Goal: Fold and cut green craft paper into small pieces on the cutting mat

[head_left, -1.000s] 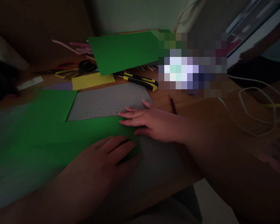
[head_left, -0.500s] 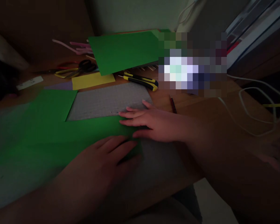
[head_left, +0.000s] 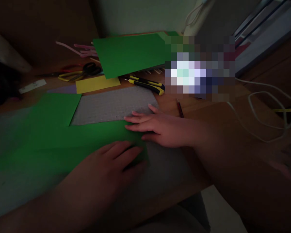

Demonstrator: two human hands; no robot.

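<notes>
A sheet of green paper (head_left: pixel 48 129) with a rectangular notch lies on a grey cutting mat (head_left: pixel 106 106), a fold or edge line running along it. My right hand (head_left: pixel 155 127) rests flat across the paper's right end and the mat, fingers spread. Just below and to the left, my left hand (head_left: pixel 111 165) lies over the paper's lower right part, its fingers slightly curved and apart. Neither hand appears to grip anything. The paper's lower right edge is partly covered by the hands.
Past the mat lie utility knives (head_left: pixel 147 84), a yellow paper strip (head_left: pixel 98 84), scissors (head_left: pixel 87 71) and more green sheets (head_left: pixel 133 53). A dark red pen (head_left: pixel 179 108) is beyond my right hand. White cable (head_left: pixel 269 140) loops at right. A bright patch is pixelated.
The view has shifted very slightly. My right thumb has drawn back a little from my left fingers; otherwise both hands stay in place on the green paper.
</notes>
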